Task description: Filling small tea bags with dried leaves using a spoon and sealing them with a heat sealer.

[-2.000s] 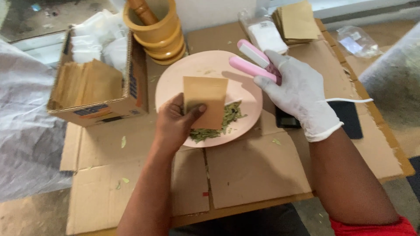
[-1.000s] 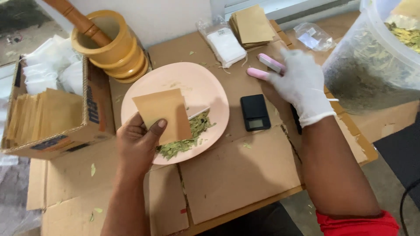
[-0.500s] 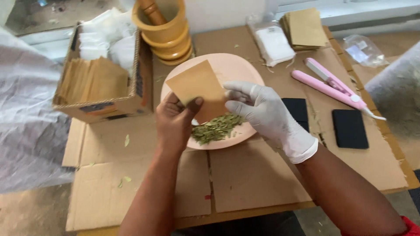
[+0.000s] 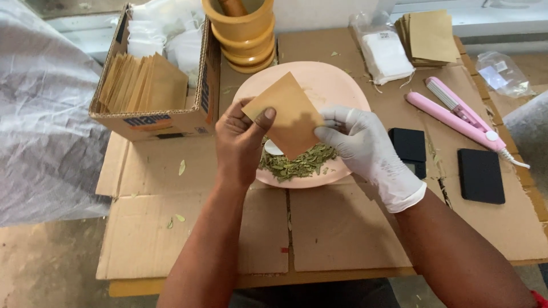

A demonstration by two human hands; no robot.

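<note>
While both hands work over the plate (image 4: 342,85), we see the bare left hand (image 4: 240,142) pinching a flat brown pouch (image 4: 288,117) at one corner and the gloved right hand (image 4: 365,145) gripping its opposite edge. The pouch looks unfilled; dried leaves (image 4: 297,162) lie on the plate beneath it. Further back, empty pouches fill a cardboard box (image 4: 165,122). The pink sealer (image 4: 456,114) lies untouched, so sealing isn't done.

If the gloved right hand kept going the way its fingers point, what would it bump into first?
The right hand points left, and its fingertips already touch the brown paper pouch. Beyond that is probably the bare left hand, though depth is unclear.
</note>
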